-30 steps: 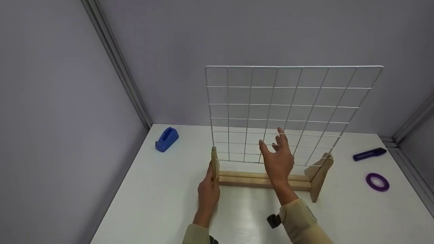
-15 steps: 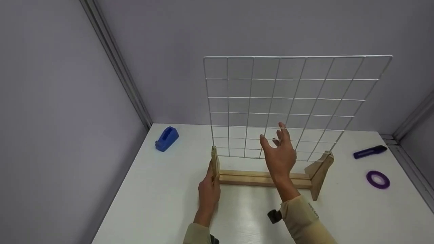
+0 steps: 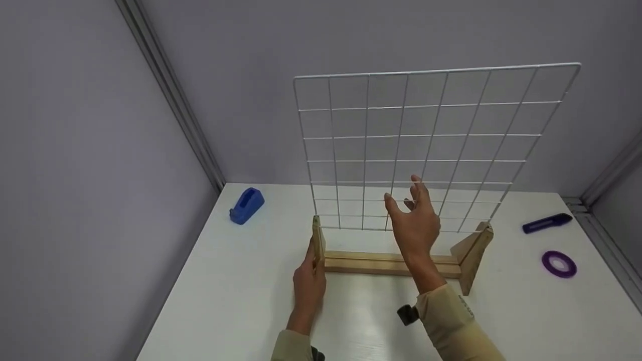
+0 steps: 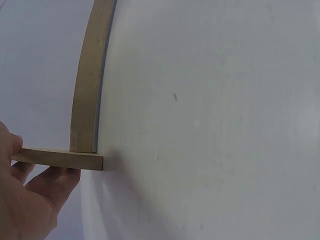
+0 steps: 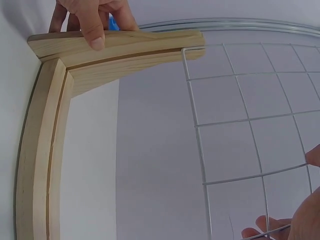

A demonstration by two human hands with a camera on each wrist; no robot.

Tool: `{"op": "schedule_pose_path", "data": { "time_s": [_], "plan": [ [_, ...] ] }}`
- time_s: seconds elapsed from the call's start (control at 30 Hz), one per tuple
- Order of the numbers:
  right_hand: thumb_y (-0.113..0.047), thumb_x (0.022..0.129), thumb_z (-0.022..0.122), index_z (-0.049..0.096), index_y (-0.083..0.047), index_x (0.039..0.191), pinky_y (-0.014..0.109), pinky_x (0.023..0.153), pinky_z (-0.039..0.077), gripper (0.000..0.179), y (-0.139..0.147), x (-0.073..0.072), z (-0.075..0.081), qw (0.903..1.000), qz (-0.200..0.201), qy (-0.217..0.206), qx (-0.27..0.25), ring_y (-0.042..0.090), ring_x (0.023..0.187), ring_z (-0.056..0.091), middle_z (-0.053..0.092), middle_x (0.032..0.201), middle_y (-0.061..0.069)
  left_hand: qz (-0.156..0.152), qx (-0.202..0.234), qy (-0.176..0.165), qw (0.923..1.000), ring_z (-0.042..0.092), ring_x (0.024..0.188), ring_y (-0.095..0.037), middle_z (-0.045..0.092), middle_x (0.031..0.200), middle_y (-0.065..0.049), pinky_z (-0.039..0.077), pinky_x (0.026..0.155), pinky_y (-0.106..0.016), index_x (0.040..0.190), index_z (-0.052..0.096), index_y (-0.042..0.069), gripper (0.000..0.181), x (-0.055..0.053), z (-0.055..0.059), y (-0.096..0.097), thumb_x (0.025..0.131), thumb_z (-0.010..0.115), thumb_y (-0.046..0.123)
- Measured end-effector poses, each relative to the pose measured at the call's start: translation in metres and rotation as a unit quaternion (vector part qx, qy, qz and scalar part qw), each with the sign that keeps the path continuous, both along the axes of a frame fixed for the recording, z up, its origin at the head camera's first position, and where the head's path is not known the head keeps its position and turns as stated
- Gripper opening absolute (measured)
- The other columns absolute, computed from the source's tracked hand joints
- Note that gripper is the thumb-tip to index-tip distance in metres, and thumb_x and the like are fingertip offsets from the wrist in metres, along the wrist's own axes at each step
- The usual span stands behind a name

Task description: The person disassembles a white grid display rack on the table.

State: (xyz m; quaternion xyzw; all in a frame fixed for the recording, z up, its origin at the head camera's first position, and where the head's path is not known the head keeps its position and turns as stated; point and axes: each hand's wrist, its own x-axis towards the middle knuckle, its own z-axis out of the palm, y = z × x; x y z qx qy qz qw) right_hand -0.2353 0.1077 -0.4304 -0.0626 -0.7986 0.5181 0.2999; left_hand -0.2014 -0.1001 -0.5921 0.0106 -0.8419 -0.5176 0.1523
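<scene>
The left hand's (image 3: pixel 309 286) grip is clamped on the wooden stand's (image 3: pixel 368 266) left upright (image 3: pixel 319 236), thumb inside, fingers outside. The right hand (image 3: pixel 415 230), thumb and fingers spread apart, holds the wire grid (image 3: pixel 399 135), its lower corners near the stand's tops.

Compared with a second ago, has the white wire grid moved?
Yes, upward in the head view: the white wire grid now sits higher relative to the blue tape dispenser, which has stayed put.

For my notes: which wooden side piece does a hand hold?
The left side piece, in the left hand; no hand touches the right side piece.
</scene>
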Motion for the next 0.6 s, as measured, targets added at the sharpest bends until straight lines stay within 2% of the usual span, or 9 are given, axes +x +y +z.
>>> {"op": "schedule_pose_path", "data": {
  "time_s": [0.2,0.6],
  "plan": [
    [-0.031,0.09,0.078,0.053,-0.019,0.147,0.054,0.083,0.06,0.064,0.002,-0.001,0.008,1.0,-0.002,0.005,0.005,0.034,0.112,0.072,0.061,0.142,0.015,0.003,-0.003,0.008,1.0,0.064,0.123,-0.032,0.059,0.143,-0.022,0.058,0.096,-0.046,0.158,0.037,0.012,0.057,-0.002,-0.001,0.0,0.104,0.056,0.011],
    [-0.031,0.089,0.079,0.056,-0.019,0.144,0.051,0.079,0.061,0.061,-0.001,0.002,0.022,0.9997,0.001,0.024,0.006,0.031,0.11,0.073,0.062,0.142,0.013,0.002,0.016,-0.004,0.9999,0.065,0.122,-0.034,0.062,0.138,-0.022,0.058,0.096,-0.046,0.154,0.043,0.007,0.052,0.002,0.0,0.001,0.104,0.056,0.01]
  ]
}}
